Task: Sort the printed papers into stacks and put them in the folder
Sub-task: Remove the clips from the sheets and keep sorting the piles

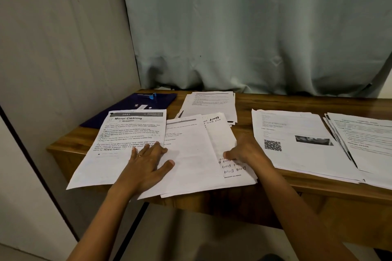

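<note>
Printed papers lie spread over a wooden table (275, 104). My left hand (146, 163) rests flat with straight fingers on the "Mirror Cleaning" sheet (118, 140) and the overlapping middle pile (191, 154). My right hand (244, 150) has its fingers curled at the edge of a sheet with handwriting (224, 133) in that pile. A dark blue folder (135, 104) lies at the back left, partly under the left sheet. Another stack (212, 104) sits behind the middle pile. A sheet with a QR code (297, 140) and a further stack (364, 140) lie at the right.
A pale curtain (254, 27) hangs behind the table and a wall (53, 48) closes the left side. A small blue clip (152, 96) lies on the folder. Several papers overhang the table's front edge.
</note>
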Available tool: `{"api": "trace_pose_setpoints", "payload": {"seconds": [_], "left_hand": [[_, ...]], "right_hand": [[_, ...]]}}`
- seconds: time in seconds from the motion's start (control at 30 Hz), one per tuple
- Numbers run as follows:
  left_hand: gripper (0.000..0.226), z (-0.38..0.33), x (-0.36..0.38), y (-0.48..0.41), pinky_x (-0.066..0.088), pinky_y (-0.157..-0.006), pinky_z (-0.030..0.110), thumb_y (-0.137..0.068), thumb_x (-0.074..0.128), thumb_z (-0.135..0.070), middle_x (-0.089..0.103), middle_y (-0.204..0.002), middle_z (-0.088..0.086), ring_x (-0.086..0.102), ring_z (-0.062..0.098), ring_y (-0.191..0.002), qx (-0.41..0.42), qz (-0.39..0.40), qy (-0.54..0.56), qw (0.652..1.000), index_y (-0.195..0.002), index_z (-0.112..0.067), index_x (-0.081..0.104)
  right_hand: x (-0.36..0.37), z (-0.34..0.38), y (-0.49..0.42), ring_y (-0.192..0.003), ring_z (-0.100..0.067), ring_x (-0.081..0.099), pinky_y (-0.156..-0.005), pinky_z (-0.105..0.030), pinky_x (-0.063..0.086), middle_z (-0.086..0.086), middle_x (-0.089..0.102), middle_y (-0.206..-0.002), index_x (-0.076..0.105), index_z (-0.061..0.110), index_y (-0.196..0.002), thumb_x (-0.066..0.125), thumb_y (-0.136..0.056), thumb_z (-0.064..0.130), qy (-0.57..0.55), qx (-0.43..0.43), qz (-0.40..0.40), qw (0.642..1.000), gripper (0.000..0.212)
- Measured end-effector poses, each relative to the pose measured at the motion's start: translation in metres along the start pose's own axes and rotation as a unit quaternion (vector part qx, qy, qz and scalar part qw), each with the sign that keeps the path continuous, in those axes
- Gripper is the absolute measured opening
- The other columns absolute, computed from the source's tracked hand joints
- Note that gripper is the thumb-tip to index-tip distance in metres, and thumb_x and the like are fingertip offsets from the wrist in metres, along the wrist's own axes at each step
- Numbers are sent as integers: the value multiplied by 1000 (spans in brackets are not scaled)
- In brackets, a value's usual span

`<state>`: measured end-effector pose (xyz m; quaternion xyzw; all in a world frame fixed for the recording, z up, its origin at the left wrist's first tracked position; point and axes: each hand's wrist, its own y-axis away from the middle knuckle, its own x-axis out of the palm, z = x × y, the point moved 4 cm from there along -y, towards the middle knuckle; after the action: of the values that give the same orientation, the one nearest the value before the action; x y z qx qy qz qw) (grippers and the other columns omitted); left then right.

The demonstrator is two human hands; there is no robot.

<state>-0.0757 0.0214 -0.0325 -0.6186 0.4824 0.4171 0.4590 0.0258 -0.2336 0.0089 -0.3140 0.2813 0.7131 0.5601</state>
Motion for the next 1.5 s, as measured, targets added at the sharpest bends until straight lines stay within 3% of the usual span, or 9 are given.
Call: {"api": "trace_pose_setpoints", "payload": {"seconds": [0.2, 0.3, 0.4, 0.53, 0.77, 0.93, 1.1, 1.33, 1.5], "left_hand": [[97, -2, 1, 0, -9, -116, 44, -67, 3, -82, 15, -160, -6, 8, 22, -149, -3, -13, 4, 1000, -145, -29, 30], [95, -3, 0, 1, -9, -116, 44, -67, 3, -80, 16, -160, -7, 8, 22, -148, -3, -13, 5, 1000, -143, -29, 30], [94, -5, -2, 0, -8, -117, 44, -68, 4, -80, 15, -160, -7, 8, 22, -148, -6, -7, 13, 1000, -143, -29, 30], [71, -11, -3, -2, -7, -118, 46, -84, 19, -70, 20, -158, -5, 10, 22, -148, -9, -4, 19, 1000, -139, -28, 32], [50, -23, -6, -5, -7, -118, 48, -97, 33, -54, 25, -157, -3, 13, 25, -148, -17, -19, 19, 999, -138, -25, 34], [54, -24, -7, -4, -5, -118, 48, -95, 31, -58, 27, -156, -3, 14, 25, -147, -19, -12, 20, 1000, -137, -24, 33], [70, -24, -7, -5, -4, -118, 48, -83, 21, -66, 26, -156, -4, 14, 24, -147, -22, 4, 15, 1000, -139, -26, 33], [74, -24, -7, -5, -4, -118, 49, -79, 17, -66, 24, -157, -4, 13, 24, -147, -23, 7, 15, 1000, -139, -25, 33], [69, -25, -10, -5, -3, -118, 48, -82, 21, -66, 27, -155, -4, 17, 23, -146, -23, 12, 23, 999, -136, -26, 35]], "right_hand": [[-1, 1, 1, -42, -14, 48, -45, -18, 39, -2, 53, -48, 51, 13, -69, 68, -76, 8, -14, 16, 12, 1000, 19], [0, -2, 3, -48, -20, 54, -52, -25, 46, -9, 62, -67, 63, 11, -87, 65, -76, 5, -94, 1, -28, 995, 13], [-9, -4, 6, -54, -23, 56, -54, -29, 46, -8, 63, -71, 65, 11, -90, 66, -78, 5, -162, -24, -91, 982, 14], [-30, -8, 3, -82, -19, 58, -68, -28, 44, -8, 67, -103, 65, 7, -107, 71, -80, 8, -145, -51, -172, 973, 28], [-43, -35, -10, -89, -25, 62, -75, -39, 53, -11, 66, -106, 59, 10, -94, 74, -78, 12, -115, 4, -211, 971, 22], [-45, -42, -13, -73, -19, 56, -62, -26, 38, -12, 69, -94, 63, 7, -82, 66, -85, 12, -95, -18, -239, 966, 6], [-52, -45, -15, -80, -21, 59, -70, -26, 40, -13, 68, -107, 69, 5, -106, 64, -88, 16, -103, -13, -269, 957, 22], [-73, -49, -13, -65, -13, 53, -52, -20, 35, -16, 68, -106, 67, 2, -104, 58, -93, 13, -132, -29, -316, 939, 18], [-100, -50, -7, -87, -24, 63, -65, -22, 43, -15, 67, -106, 65, 1, -106, 56, -94, 15, -186, -61, -408, 892, 20]]}}
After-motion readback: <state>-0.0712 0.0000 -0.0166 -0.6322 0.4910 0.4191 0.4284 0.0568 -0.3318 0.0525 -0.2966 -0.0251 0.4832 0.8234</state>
